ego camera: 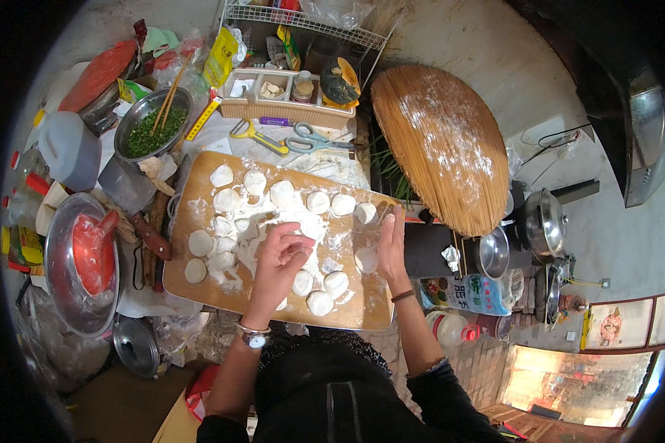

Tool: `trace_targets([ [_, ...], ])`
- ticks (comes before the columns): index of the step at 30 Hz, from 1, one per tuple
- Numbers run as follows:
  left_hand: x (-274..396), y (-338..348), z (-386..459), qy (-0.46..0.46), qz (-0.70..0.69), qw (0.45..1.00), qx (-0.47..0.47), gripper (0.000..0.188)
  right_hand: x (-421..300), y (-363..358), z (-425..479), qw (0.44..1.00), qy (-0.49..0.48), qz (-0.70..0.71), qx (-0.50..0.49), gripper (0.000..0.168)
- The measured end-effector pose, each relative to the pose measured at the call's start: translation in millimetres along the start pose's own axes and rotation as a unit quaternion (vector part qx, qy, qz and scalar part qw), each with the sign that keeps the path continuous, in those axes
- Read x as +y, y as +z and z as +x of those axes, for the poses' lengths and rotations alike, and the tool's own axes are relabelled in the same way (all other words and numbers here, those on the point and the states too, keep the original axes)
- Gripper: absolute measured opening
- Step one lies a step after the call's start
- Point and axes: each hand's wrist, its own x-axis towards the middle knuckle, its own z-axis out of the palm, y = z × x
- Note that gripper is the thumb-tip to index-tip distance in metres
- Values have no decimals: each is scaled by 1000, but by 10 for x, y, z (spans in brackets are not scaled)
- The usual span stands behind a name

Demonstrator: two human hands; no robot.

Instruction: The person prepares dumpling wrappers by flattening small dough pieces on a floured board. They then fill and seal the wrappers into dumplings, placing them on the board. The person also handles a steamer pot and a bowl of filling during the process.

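A wooden board point(343, 299) dusted with white flour point(305, 213) lies before me, bearing several round dough pieces. My left hand point(285, 252), with a watch at the wrist, hovers above the middle of the board, fingers curled; whether it pinches anything is unclear. My right hand point(392, 243) is flat and edge-on at the board's right side, fingers together, beside a flattened dough round point(366, 259). Another dough piece point(366, 212) sits just left of its fingertips. More dough pieces point(336, 283) lie near the front edge, others point(200, 243) at the left.
A metal bowl of chopped greens with chopsticks point(123, 138) stands back left, a larger metal basin point(52, 266) at left. Beyond the board lie a yellow peeler point(260, 137), scissors point(310, 138) and a condiment box point(288, 111). A floured round reed lid point(443, 144) leans at right.
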Motion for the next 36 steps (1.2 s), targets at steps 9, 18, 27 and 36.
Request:
trace_targets([
  [9,-247,577,128,70,443,888,-105,19,11,-69,-19,1000,-7,28,0,57],
  [18,-576,1017,205,275,551,783,-86,15,65,-542,-210,909,165,377,70,61],
  [27,251,-326,471,170,169,947,211,30,-467,-251,-54,949,33,299,-89,16],
  [36,161,-1591,550,89,473,825,297,15,-1749,659,14,885,-378,-24,-271,38],
])
